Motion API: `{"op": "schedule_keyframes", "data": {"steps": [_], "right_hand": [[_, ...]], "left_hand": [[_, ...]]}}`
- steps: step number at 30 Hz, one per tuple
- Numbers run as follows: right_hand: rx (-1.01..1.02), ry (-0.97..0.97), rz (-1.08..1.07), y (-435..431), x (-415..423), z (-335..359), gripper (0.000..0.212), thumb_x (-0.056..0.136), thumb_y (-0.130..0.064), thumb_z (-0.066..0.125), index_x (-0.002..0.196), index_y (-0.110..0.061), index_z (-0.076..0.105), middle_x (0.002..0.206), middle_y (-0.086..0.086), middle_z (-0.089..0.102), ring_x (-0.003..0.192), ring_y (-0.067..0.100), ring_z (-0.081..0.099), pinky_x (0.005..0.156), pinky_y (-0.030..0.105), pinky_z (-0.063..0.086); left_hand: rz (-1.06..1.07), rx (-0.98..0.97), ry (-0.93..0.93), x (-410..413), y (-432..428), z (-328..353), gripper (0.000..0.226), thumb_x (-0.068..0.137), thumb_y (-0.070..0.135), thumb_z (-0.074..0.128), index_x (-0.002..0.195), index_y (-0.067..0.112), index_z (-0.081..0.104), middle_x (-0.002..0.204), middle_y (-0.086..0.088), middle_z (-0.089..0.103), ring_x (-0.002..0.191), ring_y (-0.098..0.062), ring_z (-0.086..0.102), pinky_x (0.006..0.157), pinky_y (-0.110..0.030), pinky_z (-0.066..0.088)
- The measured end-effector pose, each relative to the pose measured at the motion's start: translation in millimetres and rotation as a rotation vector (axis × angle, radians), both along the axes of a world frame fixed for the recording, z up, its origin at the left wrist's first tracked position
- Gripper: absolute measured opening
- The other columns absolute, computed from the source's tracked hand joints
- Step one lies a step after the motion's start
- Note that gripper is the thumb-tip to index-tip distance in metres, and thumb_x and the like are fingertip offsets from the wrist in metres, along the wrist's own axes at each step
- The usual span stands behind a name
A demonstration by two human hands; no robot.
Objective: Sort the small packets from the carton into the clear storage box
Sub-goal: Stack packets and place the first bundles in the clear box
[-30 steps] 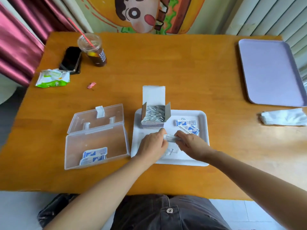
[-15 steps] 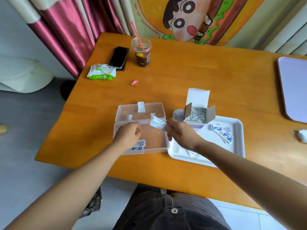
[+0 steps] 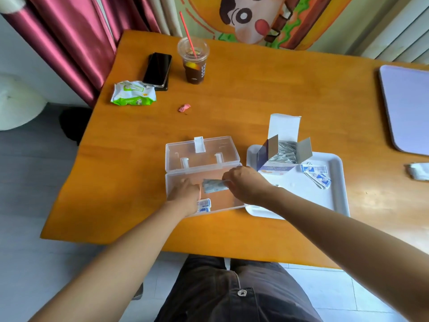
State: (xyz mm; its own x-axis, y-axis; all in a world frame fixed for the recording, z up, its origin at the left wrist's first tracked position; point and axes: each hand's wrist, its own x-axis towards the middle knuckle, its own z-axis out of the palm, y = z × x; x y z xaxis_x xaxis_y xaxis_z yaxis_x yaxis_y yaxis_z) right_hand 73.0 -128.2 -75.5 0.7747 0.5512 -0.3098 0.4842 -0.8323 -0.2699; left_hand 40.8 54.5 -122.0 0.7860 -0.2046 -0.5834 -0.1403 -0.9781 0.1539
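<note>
- Risk: the bundle point(image 3: 214, 185) of packets may fan apart and spill over the box point(image 3: 220, 202) wall if it is released high or unevenly.
- Right hand point(image 3: 246, 184): fingers pinch the bundle's end, above the box.
- Left hand point(image 3: 185, 194): at the bundle's other end; grip cannot be told.
- Carton point(image 3: 282, 154): on tray point(image 3: 301, 201), more packets inside.

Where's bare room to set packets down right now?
Free: clear box floor right of its blue packets; white tray this side of carton and loose packets; table between cup and lilac tray. Crowded: box middle, left hand and right hand with packet bundle.
</note>
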Motion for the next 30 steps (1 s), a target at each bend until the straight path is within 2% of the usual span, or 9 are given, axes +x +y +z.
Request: {"op": "schedule_keyframes", "data": {"steps": [3,8,14,20,23,25,30], "right_hand": [[0.024,0.016,-0.052,0.7,2.7,2.5,0.027,0.095,-0.015,0.045,0.112,-0.013,0.066,0.103,0.013,0.07,0.085,0.033,0.065,0.074,0.041,0.056],[-0.057,0.053,-0.056,5.1,3.6,6.1,0.028,0.092,-0.01,0.046,0.113,-0.012,0.065,0.102,0.013,0.068,0.086,0.031,0.063,0.072,0.034,0.055],[-0.118,0.035,-0.06,16.8,4.4,8.1,0.026,0.093,-0.014,0.045,0.113,-0.01,0.061,0.102,0.01,0.067,0.085,0.025,0.061,0.062,0.028,0.044],[-0.124,0.111,-0.05,20.9,3.3,6.8,0.025,0.089,-0.007,0.049,0.108,-0.004,0.065,0.103,0.013,0.065,0.089,0.026,0.061,0.069,0.028,0.048],[-0.164,0.129,-0.023,24.9,4.5,8.8,0.024,0.088,-0.006,0.051,0.107,-0.003,0.065,0.102,0.014,0.066,0.087,0.026,0.061,0.073,0.031,0.053],[-0.247,0.15,0.023,26.9,3.8,9.1,0.021,0.088,-0.005,0.053,0.106,-0.003,0.064,0.101,0.012,0.066,0.086,0.025,0.061,0.071,0.029,0.05],[-0.39,0.167,0.164,33.1,-2.6,-1.1,0.022,0.093,-0.009,0.052,0.113,-0.004,0.06,0.105,0.009,0.065,0.097,0.024,0.063,0.08,0.031,0.05]], "left_hand": [[-0.011,-0.046,0.019,0.6,1.2,1.0,0.03,0.081,0.014,0.071,0.107,0.018,0.058,0.121,-0.005,0.05,0.113,-0.021,0.048,0.094,-0.031,0.045],[-0.018,-0.089,0.066,2.7,1.7,3.5,0.035,0.084,0.012,0.068,0.116,0.015,0.054,0.123,-0.004,0.056,0.113,-0.02,0.052,0.095,-0.031,0.045],[0.008,-0.127,0.049,0.4,-1.0,4.7,0.019,0.085,0.02,0.069,0.104,0.015,0.068,0.115,-0.003,0.062,0.107,-0.019,0.053,0.095,-0.032,0.046],[-0.017,-0.011,0.037,-5.0,-4.0,3.9,0.04,0.084,0.019,0.069,0.121,0.014,0.054,0.122,-0.004,0.059,0.111,-0.021,0.055,0.092,-0.032,0.049],[-0.026,0.01,0.042,-5.4,-3.0,6.1,0.028,0.083,0.018,0.07,0.109,0.014,0.063,0.113,-0.003,0.065,0.103,-0.02,0.06,0.088,-0.032,0.052],[-0.007,-0.015,0.049,-5.5,-2.3,8.2,0.021,0.083,0.014,0.069,0.104,0.014,0.065,0.11,-0.003,0.065,0.101,-0.02,0.06,0.087,-0.031,0.051],[0.037,-0.041,0.054,-8.6,-1.6,12.0,0.02,0.086,0.013,0.067,0.106,0.012,0.065,0.113,-0.006,0.063,0.104,-0.023,0.058,0.088,-0.032,0.051]]}}
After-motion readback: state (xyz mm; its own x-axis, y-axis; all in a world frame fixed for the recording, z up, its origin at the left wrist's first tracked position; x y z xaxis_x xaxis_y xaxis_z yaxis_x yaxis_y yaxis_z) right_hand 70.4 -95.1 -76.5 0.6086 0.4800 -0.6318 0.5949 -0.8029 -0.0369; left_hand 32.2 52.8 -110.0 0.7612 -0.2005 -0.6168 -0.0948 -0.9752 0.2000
